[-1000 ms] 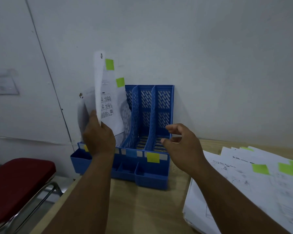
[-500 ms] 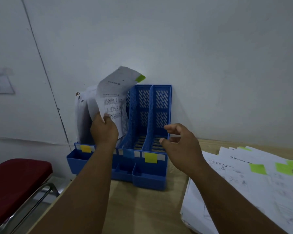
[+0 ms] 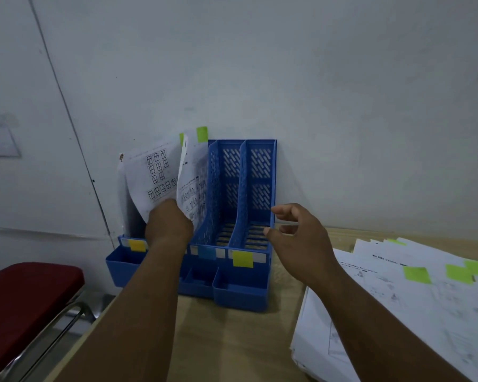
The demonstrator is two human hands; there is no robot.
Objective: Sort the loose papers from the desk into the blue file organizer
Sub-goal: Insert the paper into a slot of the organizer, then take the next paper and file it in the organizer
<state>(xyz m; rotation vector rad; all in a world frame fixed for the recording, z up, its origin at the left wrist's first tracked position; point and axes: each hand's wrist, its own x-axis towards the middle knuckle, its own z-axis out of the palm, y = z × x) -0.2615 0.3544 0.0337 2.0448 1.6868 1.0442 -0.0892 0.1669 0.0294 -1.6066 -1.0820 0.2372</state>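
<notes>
Blue plastic file organizer (image 3: 240, 216) stands at the far edge of the wooden bench (image 3: 232, 340), its back against the white wall (image 3: 315, 78), at about 12 o'clock from the person. It has upright slots with slotted walls and small trays along its front. Coloured labels sit on the front strip: a yellow one (image 3: 136, 244) at the left, a blue one (image 3: 207, 252) in the middle and a yellow-green one (image 3: 242, 258) at the right.

Sheets of paper (image 3: 160, 177) stand in the slots at the left end, at about 11 o'clock, printed with small boxes and drawings; green sticky tabs (image 3: 202, 134) stick up from their top edges. The left hand (image 3: 168, 226) is curled around the lower part of these sheets, gripping them, and the front sheet bows toward the left. The two slots to the right show only their slotted floors.

The right hand (image 3: 301, 244) hovers just in front of the rightmost slot, fingers loosely bent, holding nothing.

At 3 to 4 o'clock a spread pile of loose papers (image 3: 398, 312) lies on the bench, several carrying green sticky notes (image 3: 416, 274). At 8 o'clock, beside the bench, is a chair with a red seat (image 3: 25, 299) and metal frame.
</notes>
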